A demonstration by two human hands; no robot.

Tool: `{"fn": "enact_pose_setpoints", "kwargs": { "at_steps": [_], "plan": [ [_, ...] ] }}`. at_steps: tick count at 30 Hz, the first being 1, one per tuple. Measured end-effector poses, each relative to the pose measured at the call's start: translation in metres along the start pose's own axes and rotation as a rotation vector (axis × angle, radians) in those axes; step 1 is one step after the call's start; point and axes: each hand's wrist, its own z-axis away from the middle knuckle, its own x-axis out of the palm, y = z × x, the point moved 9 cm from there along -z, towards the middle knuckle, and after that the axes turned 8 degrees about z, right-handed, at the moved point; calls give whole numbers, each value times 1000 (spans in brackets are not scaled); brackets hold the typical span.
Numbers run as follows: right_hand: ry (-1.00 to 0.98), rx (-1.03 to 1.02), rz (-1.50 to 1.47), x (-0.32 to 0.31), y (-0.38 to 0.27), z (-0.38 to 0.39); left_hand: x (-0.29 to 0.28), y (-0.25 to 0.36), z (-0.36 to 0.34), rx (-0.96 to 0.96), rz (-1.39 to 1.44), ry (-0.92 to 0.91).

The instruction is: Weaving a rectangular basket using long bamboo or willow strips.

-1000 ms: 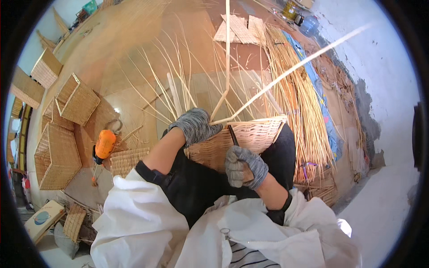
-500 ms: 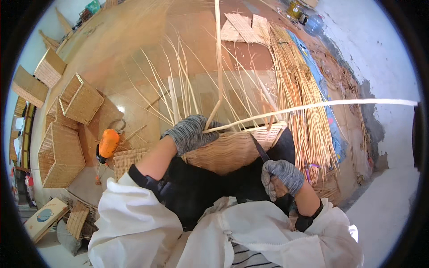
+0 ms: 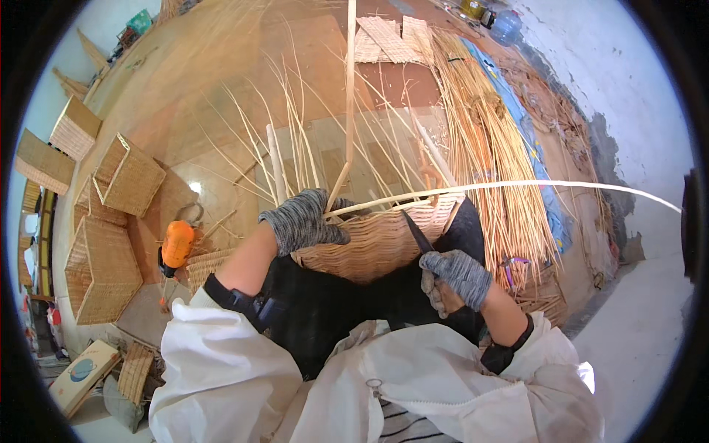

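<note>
The woven basket [image 3: 363, 247] lies on the lap [image 3: 325, 299], its long axis running rightward from the grip of the left hand [image 3: 303, 220], the nearer one, clamped on its left end. From the grip of the right hand [image 3: 458, 277], closed around a knife [image 3: 419, 235], the basket lies left and forward. A pale rod [image 3: 546, 182] stretches rightward from the left grip.

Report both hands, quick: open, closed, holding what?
Left hand: closed, gripping the woven basket at its rim.
Right hand: closed, holding a dark-bladed knife.
</note>
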Motion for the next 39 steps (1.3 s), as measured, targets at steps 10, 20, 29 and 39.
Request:
{"fn": "enact_pose_setpoints", "kwargs": {
  "at_steps": [10, 20, 29, 39],
  "plan": [
    [-288, 169, 167, -2, -26, 5, -3, 7, 7, 61, 80, 26],
    [-29, -8, 229, 5, -39, -41, -6, 4, 6, 108, 97, 62],
    [-736, -209, -758, 51, -52, -34, -9, -7, -3, -65, -198, 38],
    [-690, -273, -681, 46, -59, -33, -10, -3, -3, -74, -149, 32]
  ]
}}
